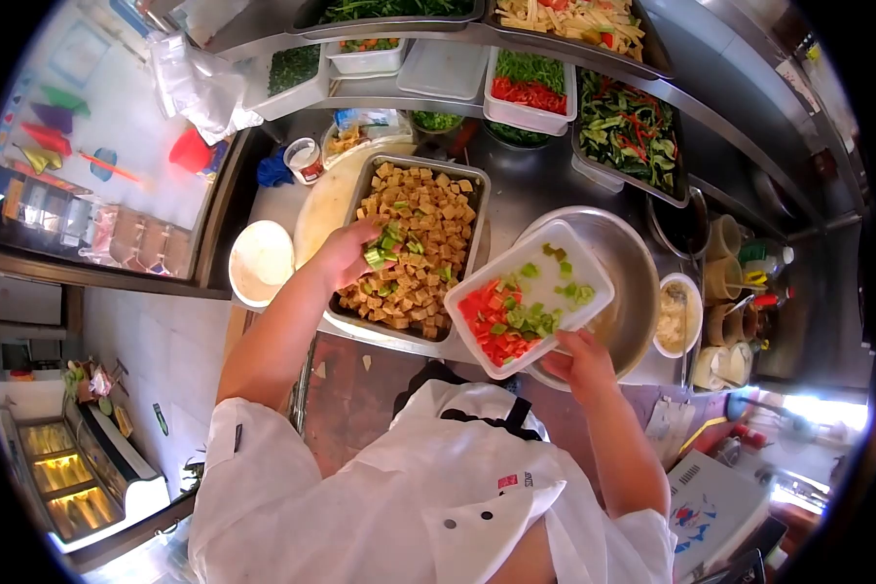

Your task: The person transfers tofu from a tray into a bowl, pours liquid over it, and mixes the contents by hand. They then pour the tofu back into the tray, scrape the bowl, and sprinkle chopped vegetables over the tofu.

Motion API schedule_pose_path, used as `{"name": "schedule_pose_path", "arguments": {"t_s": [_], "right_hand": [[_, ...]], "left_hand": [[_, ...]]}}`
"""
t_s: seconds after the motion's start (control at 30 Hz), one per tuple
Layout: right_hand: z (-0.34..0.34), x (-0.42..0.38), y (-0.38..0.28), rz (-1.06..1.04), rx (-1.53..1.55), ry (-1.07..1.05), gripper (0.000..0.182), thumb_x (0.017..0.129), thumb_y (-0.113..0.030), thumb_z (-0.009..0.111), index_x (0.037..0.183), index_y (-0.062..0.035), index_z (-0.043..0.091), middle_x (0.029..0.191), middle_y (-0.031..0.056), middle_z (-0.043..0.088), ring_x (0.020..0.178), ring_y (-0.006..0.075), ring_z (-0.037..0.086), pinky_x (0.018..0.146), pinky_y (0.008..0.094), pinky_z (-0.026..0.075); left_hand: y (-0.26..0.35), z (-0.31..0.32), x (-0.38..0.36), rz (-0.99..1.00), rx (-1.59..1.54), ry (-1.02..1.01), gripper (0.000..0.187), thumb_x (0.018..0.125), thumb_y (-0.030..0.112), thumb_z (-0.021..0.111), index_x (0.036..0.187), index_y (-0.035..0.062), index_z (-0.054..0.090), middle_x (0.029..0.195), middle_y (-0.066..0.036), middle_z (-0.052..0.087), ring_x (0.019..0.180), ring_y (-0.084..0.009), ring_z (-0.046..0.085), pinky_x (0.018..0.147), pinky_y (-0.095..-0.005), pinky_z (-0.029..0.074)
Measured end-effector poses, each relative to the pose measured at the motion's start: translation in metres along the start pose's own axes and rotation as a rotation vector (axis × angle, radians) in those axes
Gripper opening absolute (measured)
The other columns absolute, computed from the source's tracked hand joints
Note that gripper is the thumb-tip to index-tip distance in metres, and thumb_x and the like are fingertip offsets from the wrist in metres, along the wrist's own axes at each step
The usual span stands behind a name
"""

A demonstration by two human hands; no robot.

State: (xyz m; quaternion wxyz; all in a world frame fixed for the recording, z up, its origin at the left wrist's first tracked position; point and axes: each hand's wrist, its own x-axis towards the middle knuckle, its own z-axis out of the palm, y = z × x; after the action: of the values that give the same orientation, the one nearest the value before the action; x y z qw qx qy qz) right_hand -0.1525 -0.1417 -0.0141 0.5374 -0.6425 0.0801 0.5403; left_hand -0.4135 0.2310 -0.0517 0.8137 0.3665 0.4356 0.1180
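Chopped green pepper [383,251] lies in the fingers of my left hand [348,251], closed loosely over the left side of a metal tray [481,209]. Brown tofu cubes [414,292] fill that tray, with several green pieces scattered on top. My right hand [582,364] grips the near right edge of a white plastic container [586,255], tilted toward me. Inside it are chopped red pepper [492,316] at the left and green pieces towards the middle and right. The container is held over the left part of a large metal bowl [636,273].
A round cutting board [319,209] lies partly under the tray. A white bowl [262,263] stands at the left, and a small bowl of minced pale food [674,316] at the right. Above, a metal shelf [389,103] carries several vegetable containers. Bottles and seasoning tubs line the right side.
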Motion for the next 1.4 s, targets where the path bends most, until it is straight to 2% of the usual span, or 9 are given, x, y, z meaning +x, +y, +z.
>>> {"name": "schedule_pose_path", "arguments": {"t_s": [0.17, 0.43, 0.47, 0.73, 0.9, 1.1, 1.17, 1.23, 1.4], "right_hand": [[-0.013, -0.005, 0.002, -0.013, 0.07, 0.069, 0.035, 0.099, -0.022, 0.069, 0.127, -0.003, 0.061, 0.116, 0.009, 0.07, 0.091, 0.0205, 0.072, 0.079, 0.0322, 0.064], [-0.011, -0.009, 0.004, -0.03, 0.111, 0.078, 0.035, 0.1, -0.022, 0.068, 0.129, -0.0032, 0.062, 0.118, 0.008, 0.07, 0.094, 0.0209, 0.072, 0.083, 0.0321, 0.063], [-0.01, -0.008, 0.004, -0.026, 0.1, 0.078, 0.036, 0.1, -0.022, 0.068, 0.13, -0.0031, 0.062, 0.118, 0.0081, 0.07, 0.096, 0.0213, 0.072, 0.084, 0.0324, 0.062], [-0.006, -0.007, 0.008, -0.022, 0.109, 0.028, 0.036, 0.1, -0.023, 0.067, 0.13, -0.0034, 0.062, 0.123, 0.0093, 0.069, 0.107, 0.0232, 0.07, 0.089, 0.0348, 0.061], [0.001, -0.007, 0.003, -0.006, 0.068, 0.027, 0.031, 0.101, -0.024, 0.067, 0.126, -0.0068, 0.065, 0.122, 0.0065, 0.07, 0.108, 0.0208, 0.07, 0.092, 0.0355, 0.059], [0.016, 0.0, -0.003, 0.034, 0.029, -0.049, 0.028, 0.101, -0.025, 0.068, 0.124, -0.0098, 0.065, 0.121, 0.0048, 0.07, 0.105, 0.0186, 0.07, 0.09, 0.0341, 0.058], [0.022, 0.003, -0.003, 0.03, 0.022, -0.083, 0.027, 0.101, -0.025, 0.067, 0.123, -0.0093, 0.064, 0.121, 0.0051, 0.07, 0.105, 0.019, 0.07, 0.09, 0.0342, 0.058], [0.031, 0.005, -0.002, 0.03, 0.009, -0.115, 0.026, 0.101, -0.025, 0.067, 0.121, -0.0087, 0.064, 0.121, 0.0054, 0.07, 0.105, 0.0192, 0.071, 0.09, 0.0346, 0.058], [0.033, 0.005, 0.0, 0.014, -0.002, -0.162, 0.026, 0.102, -0.025, 0.065, 0.121, -0.0077, 0.063, 0.119, 0.0063, 0.07, 0.103, 0.0194, 0.072, 0.09, 0.0359, 0.057]], "left_hand": [[0.004, 0.001, -0.005, 0.02, 0.468, 0.022, 0.04, 0.103, 0.007, 0.06, 0.142, 0.0009, 0.054, 0.122, -0.015, 0.067, 0.101, -0.0247, 0.071, 0.087, -0.0385, 0.062], [0.043, 0.033, 0.055, 0.363, 1.432, -0.007, 0.039, 0.099, 0.03, 0.073, 0.129, 0.0053, 0.07, 0.094, -0.011, 0.074, 0.085, -0.0198, 0.07, 0.078, -0.0355, 0.054], [0.032, 0.014, 0.085, 0.538, 1.428, 0.0, 0.035, 0.1, 0.027, 0.071, 0.13, 0.0108, 0.071, 0.093, -0.01, 0.075, 0.085, -0.022, 0.071, 0.078, -0.0359, 0.054], [0.052, 0.026, 0.098, 0.377, 1.43, -0.07, 0.042, 0.095, 0.012, 0.067, 0.136, 0.0059, 0.068, 0.143, -0.019, 0.064, 0.12, -0.0291, 0.067, 0.099, -0.0361, 0.053], [0.056, 0.054, 0.037, 0.309, 1.432, -0.023, 0.042, 0.087, 0.0, 0.067, 0.129, 0.0038, 0.07, 0.141, -0.019, 0.063, 0.122, -0.0324, 0.065, 0.101, -0.0379, 0.052], [0.037, 0.127, -0.034, 0.685, 1.483, -0.134, 0.026, 0.089, 0.01, 0.071, 0.114, 0.0042, 0.071, 0.115, -0.019, 0.068, 0.1, -0.0384, 0.07, 0.087, -0.0433, 0.058], [0.025, 0.174, -0.054, 0.504, 1.433, -0.353, 0.034, 0.089, 0.015, 0.073, 0.119, 0.002, 0.068, 0.112, -0.018, 0.069, 0.107, -0.0338, 0.069, 0.092, -0.0438, 0.057], [-0.012, 0.187, -0.037, 0.705, 1.622, -0.428, 0.046, 0.087, 0.02, 0.076, 0.128, 0.0021, 0.063, 0.116, -0.019, 0.066, 0.11, -0.0323, 0.068, 0.094, -0.0446, 0.055], [-0.049, 0.212, -0.011, 0.561, 1.968, -0.378, 0.064, 0.084, 0.022, 0.08, 0.141, 0.0098, 0.055, 0.132, -0.023, 0.056, 0.114, -0.0394, 0.064, 0.098, -0.0463, 0.054]]}}
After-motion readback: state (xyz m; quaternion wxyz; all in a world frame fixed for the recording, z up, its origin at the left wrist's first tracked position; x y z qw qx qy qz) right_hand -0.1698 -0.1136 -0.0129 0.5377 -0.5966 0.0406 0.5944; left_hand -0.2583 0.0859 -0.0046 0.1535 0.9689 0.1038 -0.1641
